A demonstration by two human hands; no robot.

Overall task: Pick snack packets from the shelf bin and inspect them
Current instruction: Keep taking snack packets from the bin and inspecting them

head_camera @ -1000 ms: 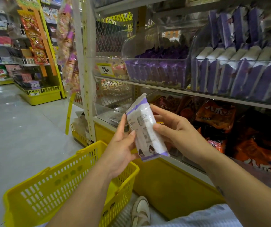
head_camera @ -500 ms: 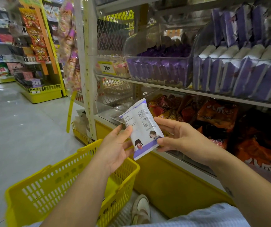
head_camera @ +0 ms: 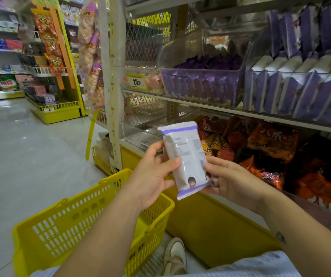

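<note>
Snack packet (head_camera: 184,156) held up in both hands, near the camera and in front of the lower tier of a store shelf unit (head_camera: 240,112) that fills the right and far side of the scene. A pale tiled floor (head_camera: 20,148) stretches away to the left toward further yellow-based racks. Below the arms on the near left sits a yellow plastic basket (head_camera: 70,226) with slotted walls. On the upper tier stand two clear bins: the right bin (head_camera: 257,48) is packed with upright purple-and-white packets (head_camera: 300,92), and the middle bin (head_camera: 180,56) holds rows of darker purple packets (head_camera: 200,86). Orange and red bags (head_camera: 272,140) are heaped on the tier beneath, just behind the hands.

The held packet stands nearly upright, its top leaning slightly left. Its face is pale grey-white with blocks of small print, too fine to read. A purple band runs under the crimped top edge and another along the crimped bottom edge, and small cartoon figures sit near the bottom.

The left hand (head_camera: 150,176) grips the packet's left edge, thumb laid across the front and fingers behind. The right hand (head_camera: 232,182) pinches the lower right edge, thumb on the front and fingers curled underneath. A pale shoe (head_camera: 175,256) shows by the basket, and a yellow price tag (head_camera: 135,81) reading 25 hangs left of the middle bin.
</note>
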